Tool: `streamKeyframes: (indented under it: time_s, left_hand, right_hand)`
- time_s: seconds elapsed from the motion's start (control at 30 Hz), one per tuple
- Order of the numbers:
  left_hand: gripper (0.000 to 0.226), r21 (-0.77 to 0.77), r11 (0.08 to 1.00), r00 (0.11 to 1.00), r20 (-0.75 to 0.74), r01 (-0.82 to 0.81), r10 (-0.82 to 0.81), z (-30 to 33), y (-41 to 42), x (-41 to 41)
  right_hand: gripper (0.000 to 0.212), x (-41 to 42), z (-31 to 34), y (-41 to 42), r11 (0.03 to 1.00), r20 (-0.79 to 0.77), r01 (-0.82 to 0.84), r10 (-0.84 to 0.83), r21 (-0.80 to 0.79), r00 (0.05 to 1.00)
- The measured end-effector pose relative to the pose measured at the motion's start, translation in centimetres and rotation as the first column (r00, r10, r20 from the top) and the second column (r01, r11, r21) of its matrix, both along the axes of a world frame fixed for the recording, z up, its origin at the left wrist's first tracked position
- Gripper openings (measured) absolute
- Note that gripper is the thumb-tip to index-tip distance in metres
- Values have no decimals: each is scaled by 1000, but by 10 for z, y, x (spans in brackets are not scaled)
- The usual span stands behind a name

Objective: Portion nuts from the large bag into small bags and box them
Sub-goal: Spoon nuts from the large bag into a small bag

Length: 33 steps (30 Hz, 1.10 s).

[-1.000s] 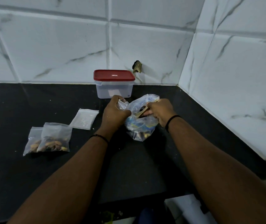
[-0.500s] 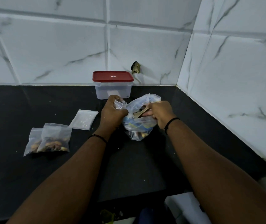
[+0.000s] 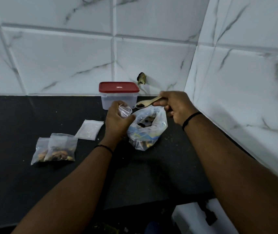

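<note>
The large clear bag [image 3: 147, 132] of nuts stands open on the black counter. My right hand [image 3: 175, 107] grips a wooden spoon [image 3: 147, 103] with dark nuts in its bowl, held above the bag's mouth. My left hand [image 3: 117, 121] holds a small clear bag [image 3: 125, 110] just left of the spoon. Two filled small bags [image 3: 57, 149] lie at the left, overlapping. A stack of empty small bags [image 3: 90, 130] lies beside my left hand. The clear box with a red lid [image 3: 119, 94] stands closed at the back wall.
The black counter [image 3: 151, 174] meets white marble-look tiled walls at the back and right, forming a corner. A dark hole in the wall [image 3: 141, 78] sits behind the box. The counter's front edge runs below my forearms.
My right hand has lifted the spoon out of the large bag with nuts on it, up and toward the small bag. My left hand keeps holding the small bag.
</note>
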<state>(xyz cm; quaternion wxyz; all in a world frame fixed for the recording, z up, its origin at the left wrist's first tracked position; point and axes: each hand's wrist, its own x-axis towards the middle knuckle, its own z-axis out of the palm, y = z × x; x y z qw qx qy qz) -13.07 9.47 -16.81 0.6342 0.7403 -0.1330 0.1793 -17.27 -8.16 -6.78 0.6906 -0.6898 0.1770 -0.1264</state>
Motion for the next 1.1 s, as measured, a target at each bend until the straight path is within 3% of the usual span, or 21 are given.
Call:
streamKeyframes:
  time_s: [0.07,0.13,0.2,0.27,0.33,0.37,0.43,0.53,0.6,0.67,0.73,0.83,0.9,0.93,0.97,1.03,1.07,1.1]
  left_hand:
    - [40,-34,999,1000,9,7,-7,3,-1,-2]
    - [41,-66,998,1000,5,19,-19,5,-2,-2]
    - [41,-66,998,1000,7,25,-24,5,-3,-3]
    - [39,-74,996,999,21,47,-46,5,-5,-4]
    - [37,-74,995,998,26,61,-59,5,-5,-4]
    - [38,-77,995,998,16,61,-60,4,-5,-3]
    - [40,-85,995,998,-11,53,-54,4,-4,-2]
    - [45,-78,996,998,-38,38,-41,4,-3,0]
    - [49,-81,996,997,-53,44,-48,3,-3,3]
    - [51,-91,995,995,-82,47,-55,2,-2,6]
    - [49,-111,992,993,-99,58,-69,2,-2,7]
    - [47,-155,983,991,-74,99,-112,3,-3,7]
    - [49,-152,983,992,-59,101,-111,2,-4,9]
    - [52,-147,985,993,-65,93,-103,3,-4,9]
    - [55,-137,988,993,-85,72,-84,1,-5,12]
    - [69,-174,981,986,-129,84,-107,1,-5,13]
    - [74,-236,967,978,-162,90,-131,1,-5,13]
    - [73,-290,954,977,-172,73,-127,3,-5,13]
  right_hand:
    - [11,-3,17,16,992,122,-29,44,-123,992]
    - [13,-5,24,33,916,235,10,92,-402,968]
    - [14,-8,24,48,701,252,19,230,-713,940]
    - [16,-10,21,54,474,149,-59,388,-879,909]
    - [14,-13,22,51,407,148,-62,464,-911,873]
    - [15,-15,22,48,429,192,-37,477,-902,858]
    - [16,-16,22,38,604,310,-10,424,-797,851]
    - [14,-12,2,16,895,400,102,90,-433,912]
    - [15,-5,-23,3,967,263,162,-107,-198,959]
    - [14,3,-54,-5,984,64,176,-174,-15,983]
    - [15,10,-82,-6,980,-58,198,-198,-9,978]
    - [22,19,-102,-6,939,-72,263,-285,-223,956]
    - [27,23,-99,-6,919,-68,211,-247,-334,967]
    - [33,23,-96,-6,865,-93,171,-241,-471,966]
    - [41,20,-92,-4,743,-106,149,-285,-652,953]
    - [37,10,-86,0,419,75,231,-357,-878,931]
    - [25,4,-83,7,347,228,329,-299,-878,926]
    - [18,-3,-78,17,381,350,400,-195,-834,916]
